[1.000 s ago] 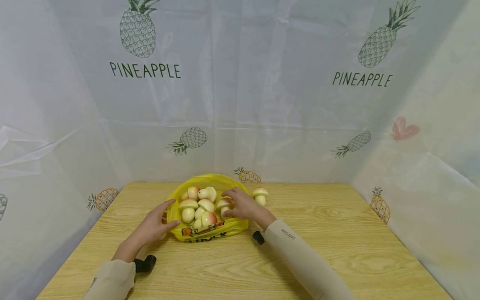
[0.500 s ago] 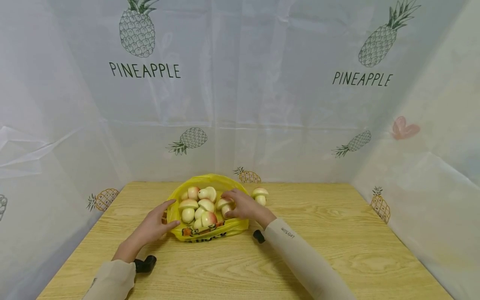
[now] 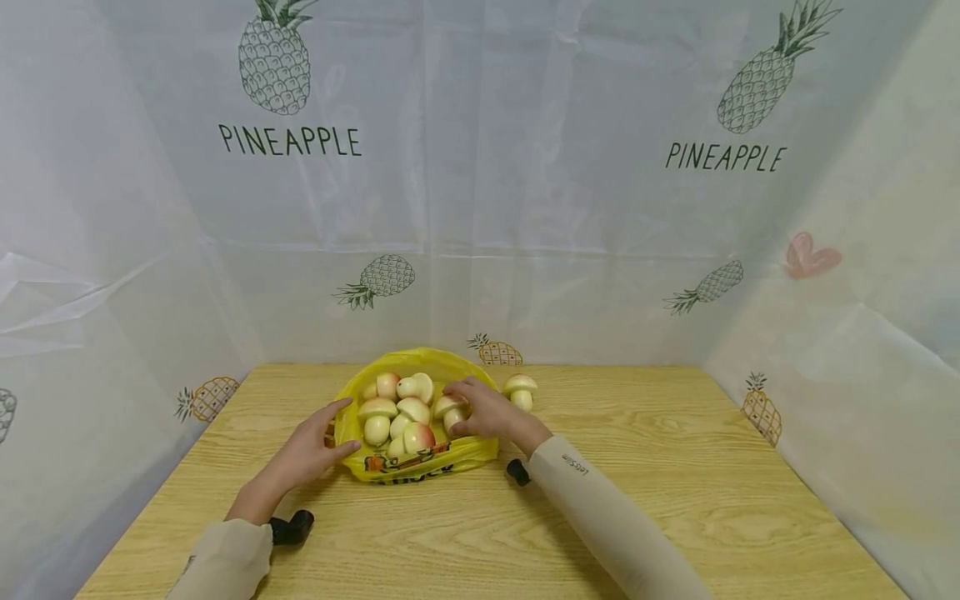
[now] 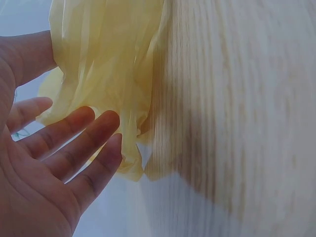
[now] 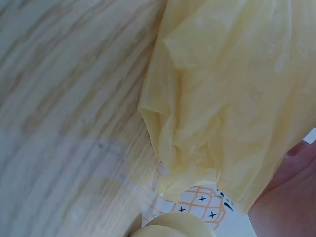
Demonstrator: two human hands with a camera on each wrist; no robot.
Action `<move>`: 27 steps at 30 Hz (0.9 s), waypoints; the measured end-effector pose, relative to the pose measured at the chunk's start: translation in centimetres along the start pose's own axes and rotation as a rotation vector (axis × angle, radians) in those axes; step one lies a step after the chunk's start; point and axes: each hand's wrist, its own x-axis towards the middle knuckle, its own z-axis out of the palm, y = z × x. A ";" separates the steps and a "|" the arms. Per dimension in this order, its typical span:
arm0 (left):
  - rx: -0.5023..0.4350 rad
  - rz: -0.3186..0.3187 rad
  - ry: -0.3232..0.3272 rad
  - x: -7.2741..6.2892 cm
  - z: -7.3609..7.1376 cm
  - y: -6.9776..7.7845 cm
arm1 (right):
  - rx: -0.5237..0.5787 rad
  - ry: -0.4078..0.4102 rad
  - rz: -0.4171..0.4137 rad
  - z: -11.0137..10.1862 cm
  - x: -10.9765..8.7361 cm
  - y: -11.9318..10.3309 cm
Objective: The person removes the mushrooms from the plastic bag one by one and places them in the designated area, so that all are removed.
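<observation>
A yellow plastic bag (image 3: pixel 468 454) lies on its table with its mouth spread wide. Several glossy, cream toy mushrooms with reddish patches fill its left and middle, among them one toy mushroom (image 3: pixel 377 421) standing upright. My left hand (image 3: pixel 311 446) is at the bag's left side, fingers extended and spread against the plastic; its thumb reaches behind the yellow film in the left wrist view. Inside the right of the mouth, my right hand (image 3: pixel 491 414) holds a toy mushroom (image 3: pixel 448 410) between thumb and fingers. The right wrist view hides those fingers behind the bag (image 5: pixel 222 89).
Just right of the bag, one more toy mushroom (image 3: pixel 521 390) stands on the wood-grain table (image 3: pixel 675 467). A white pineapple-print curtain (image 3: pixel 525 208) rises at the back and both sides. Black wrist devices sit under both cuffs.
</observation>
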 end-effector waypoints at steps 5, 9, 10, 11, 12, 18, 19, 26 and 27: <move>0.006 0.001 -0.001 0.0 0.0 0.0 | 0.002 0.001 0.005 0.0 -0.1 -0.1; 0.010 0.004 -0.001 -0.1 -0.1 0.1 | 0.000 0.005 0.008 -0.1 -0.2 -0.2; 0.010 0.004 0.000 -0.1 -0.1 0.1 | 0.000 0.004 0.009 -0.2 -0.2 -0.2; 0.008 0.006 -0.002 -0.1 -0.1 0.1 | -0.001 0.003 0.010 -0.2 -0.1 -0.2; 0.007 0.006 -0.002 -0.1 -0.1 0.1 | -0.002 0.002 0.011 -0.2 -0.1 -0.2; 0.004 0.007 -0.003 0.0 -0.1 0.1 | -0.001 -0.005 0.012 0.0 0.0 0.0; 0.006 0.007 -0.003 0.0 -0.1 0.1 | -0.001 -0.005 0.012 0.0 0.1 0.1; 0.018 0.002 -0.001 -0.1 0.0 0.2 | 0.005 0.001 0.018 0.2 0.1 0.3; 0.017 0.000 -0.001 -0.1 0.0 0.2 | 0.005 0.002 0.018 0.2 0.1 0.3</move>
